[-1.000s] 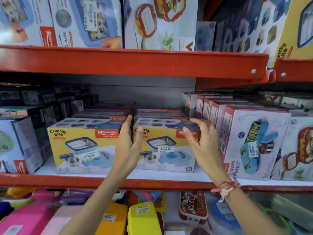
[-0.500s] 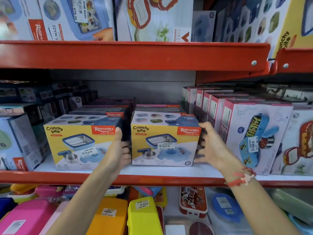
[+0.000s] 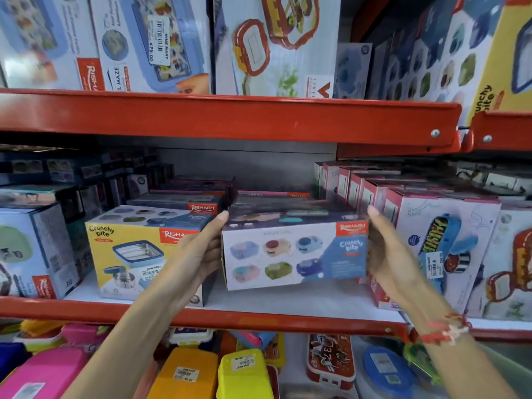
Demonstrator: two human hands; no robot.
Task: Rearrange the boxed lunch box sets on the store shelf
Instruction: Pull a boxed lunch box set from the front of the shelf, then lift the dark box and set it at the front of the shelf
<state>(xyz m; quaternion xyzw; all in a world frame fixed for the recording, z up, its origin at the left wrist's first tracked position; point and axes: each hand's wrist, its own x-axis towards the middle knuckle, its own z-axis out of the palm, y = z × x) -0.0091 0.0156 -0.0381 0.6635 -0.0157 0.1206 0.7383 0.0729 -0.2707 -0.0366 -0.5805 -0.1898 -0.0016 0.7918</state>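
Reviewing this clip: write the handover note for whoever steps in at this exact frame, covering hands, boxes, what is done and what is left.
Left hand and right hand clamp the two ends of the white-and-blue Crunchy Bite cardboard box, lifted and tipped so its multi-lunchbox face shows.
The yellow Crunchy Bite cardboard box stands to its left on the middle red metal shelf; pink-edged white cartons stand to its right.
Done: one box gripped and raised.
Left: set it down in the bare gap beneath it, then likely tidy the neighbours.
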